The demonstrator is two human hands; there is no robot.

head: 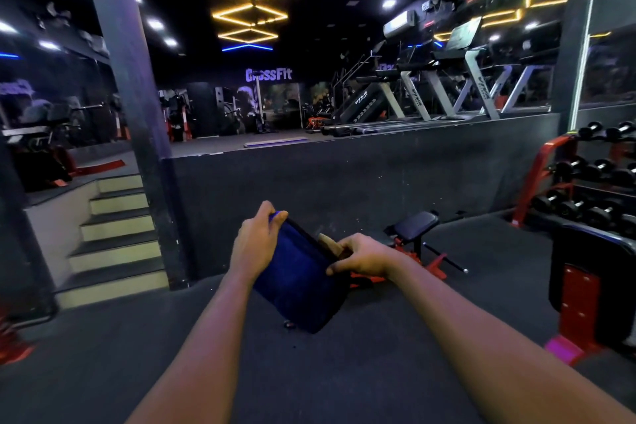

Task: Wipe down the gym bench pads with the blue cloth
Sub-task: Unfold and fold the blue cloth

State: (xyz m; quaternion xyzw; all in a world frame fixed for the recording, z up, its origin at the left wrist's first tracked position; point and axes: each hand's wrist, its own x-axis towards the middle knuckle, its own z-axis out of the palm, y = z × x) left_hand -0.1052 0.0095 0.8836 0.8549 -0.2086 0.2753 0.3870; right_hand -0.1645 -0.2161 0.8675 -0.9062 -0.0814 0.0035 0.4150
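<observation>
I hold the blue cloth [297, 282] stretched out in front of me, hanging down over the dark floor. My left hand [256, 241] pinches its upper left corner. My right hand [361, 256] grips its upper right edge with curled fingers. Beyond the cloth, a low gym bench [414, 227] with a black pad and a red frame stands on the floor; the cloth and my right hand hide part of it. A second black pad on a red frame [585, 282] stands upright at the right edge.
A red dumbbell rack [585, 189] fills the right side. A dark raised platform wall [344, 179] runs across ahead, with treadmills [447, 89] on top. Steps [117, 237] rise at the left beside a grey pillar [137, 79]. Dark rubber floor lies around me.
</observation>
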